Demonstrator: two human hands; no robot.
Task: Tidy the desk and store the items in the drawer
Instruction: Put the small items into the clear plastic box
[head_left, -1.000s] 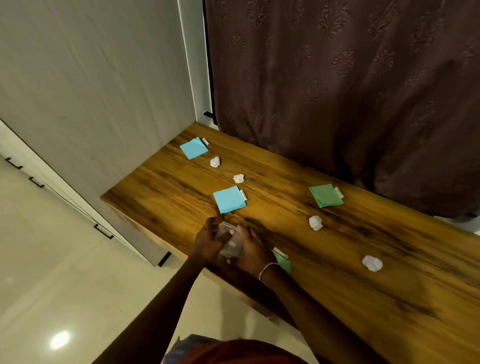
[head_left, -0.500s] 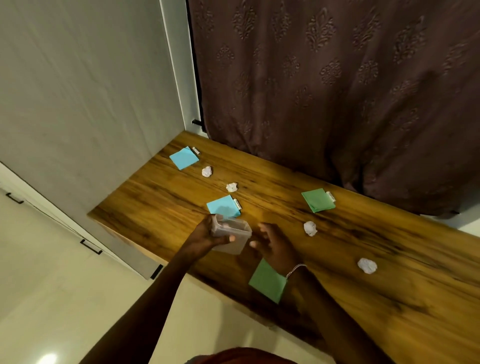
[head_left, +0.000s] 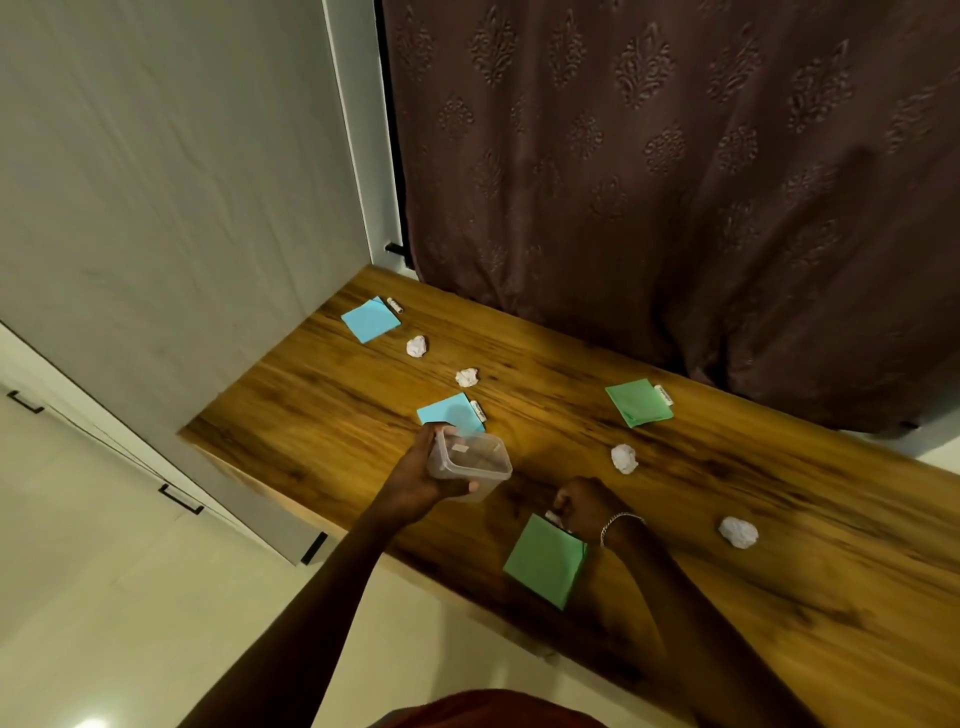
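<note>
Our right hand has dropped beside the green note, fingers curled, pinching a small white piece. Our left hand grips the clear container over the desk. A weak pinch risks flicking the piece off the near edge.

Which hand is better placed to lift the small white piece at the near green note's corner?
Right. The right hand sits directly at the white piece, fingers curled toward it; whether they pinch it is unclear. The left hand is occupied gripping the clear tub.
</note>
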